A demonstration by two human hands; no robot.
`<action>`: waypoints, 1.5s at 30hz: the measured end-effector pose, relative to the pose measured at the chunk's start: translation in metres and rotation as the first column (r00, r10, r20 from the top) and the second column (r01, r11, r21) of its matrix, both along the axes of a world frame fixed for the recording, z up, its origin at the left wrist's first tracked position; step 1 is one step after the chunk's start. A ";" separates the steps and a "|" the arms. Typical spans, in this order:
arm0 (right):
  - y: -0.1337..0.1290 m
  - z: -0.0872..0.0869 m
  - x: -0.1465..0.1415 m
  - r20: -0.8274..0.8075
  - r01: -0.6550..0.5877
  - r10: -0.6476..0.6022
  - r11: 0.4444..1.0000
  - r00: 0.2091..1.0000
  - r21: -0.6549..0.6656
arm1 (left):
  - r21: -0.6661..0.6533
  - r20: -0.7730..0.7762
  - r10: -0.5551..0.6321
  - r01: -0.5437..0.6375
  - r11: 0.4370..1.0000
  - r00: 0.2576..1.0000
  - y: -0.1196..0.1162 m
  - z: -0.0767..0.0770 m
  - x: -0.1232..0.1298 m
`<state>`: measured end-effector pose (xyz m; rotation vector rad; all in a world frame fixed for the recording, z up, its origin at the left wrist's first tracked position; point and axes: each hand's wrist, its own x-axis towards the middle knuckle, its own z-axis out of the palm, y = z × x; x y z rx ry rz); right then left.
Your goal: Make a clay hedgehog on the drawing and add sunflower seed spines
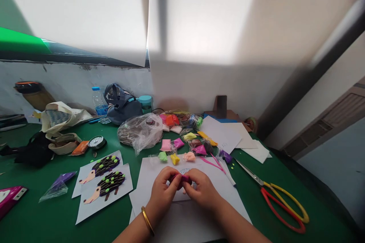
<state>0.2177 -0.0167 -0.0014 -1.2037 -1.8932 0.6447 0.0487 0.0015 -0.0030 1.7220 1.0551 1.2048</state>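
Left hand (162, 193): closed and curled, fingertips gripping the near left side of the clay; gold bangle (147, 220) on the wrist.
Right hand (202, 191): closed and curled, fingertips gripping the clay from the right; the two hands nearly touch around it.
Magenta clay (181, 178): a small piece held between both hands, above the middle of the paper, mostly hidden by the fingers.
Paper: white sheet (159, 174) lying under the hands on the green tabletop (42, 205), with a blue-marked drawing (184, 171) partly hidden by the hands.
Far edge of paper: small clay packets in pink (165, 145), magenta (178, 143), green (162, 156), yellow (175, 158) and peach (189, 156), just beyond the hands.
Left of hands: two white cards (102, 193) with finished hedgehog pictures, dark spiny backs dotted with green; a purple plastic wrapper (58, 186) lies beside them.
Right of hands: scissors (282, 207) with yellow and red handles, blades pointing far left, well apart from the right hand.
Far side: crumpled clear plastic bag (139, 133), loose white papers (219, 133), water bottle (98, 100), teal cup (146, 103), and cloth tote bag (57, 119) near the wall.
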 end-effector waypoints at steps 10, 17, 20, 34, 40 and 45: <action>-0.002 0.004 0.002 0.015 -0.046 0.046 0.998 0.999 0.032 | 0.015 -0.036 -0.012 0.013 1.000 0.999 0.001 0.001 0.000; -0.001 0.003 0.002 0.044 -0.022 0.019 0.997 0.999 0.071 | 0.046 -0.019 -0.057 0.057 0.997 0.998 0.001 -0.003 0.000; -0.002 0.003 -0.001 0.024 -0.018 0.017 0.997 1.000 0.071 | 0.060 -0.042 -0.052 0.055 0.997 0.998 0.001 -0.003 0.000; -0.002 0.001 -0.002 0.008 -0.012 0.012 1.000 1.000 0.023 | 0.070 -0.034 -0.061 0.063 0.996 0.998 0.001 -0.005 -0.001; -0.002 0.003 0.002 -0.144 0.027 -0.036 0.998 0.989 -0.063 | -0.064 0.083 -0.068 0.073 0.995 0.994 0.002 -0.008 -0.001; -0.001 -0.002 0.002 -0.187 0.030 -0.061 0.986 0.980 -0.164 | -0.102 0.061 -0.022 0.028 0.994 0.998 0.003 -0.003 -0.001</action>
